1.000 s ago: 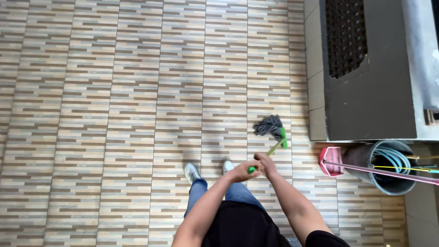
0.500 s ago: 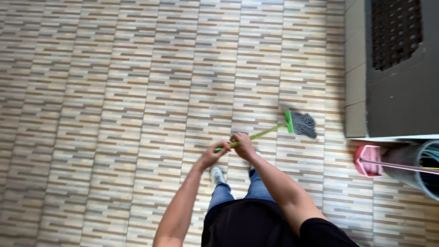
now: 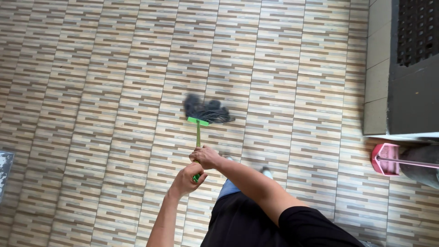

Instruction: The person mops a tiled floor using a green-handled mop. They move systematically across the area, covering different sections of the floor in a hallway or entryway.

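Observation:
Both my hands grip the green handle [image 3: 198, 133] of a mop. My right hand [image 3: 206, 157] is the upper one along the shaft, and my left hand [image 3: 186, 178] holds the end nearer my body. The dark grey string mop head [image 3: 207, 111], on a green clamp, lies on the striped tile floor [image 3: 114, 91] straight ahead of me. It is blurred by motion. My jeans and a white shoe [image 3: 266, 172] show below my arms.
A dark grey cabinet with a perforated panel [image 3: 414, 64] stands at the right edge. Below it a pink dustpan [image 3: 386, 159] leans beside a grey bin [image 3: 423, 167]. A pale object [image 3: 3, 167] pokes in at the left edge.
The mop head has swept left, from beside the cabinet to the middle of the floor in front of me. My hands shifted left and the handle now points straight ahead.

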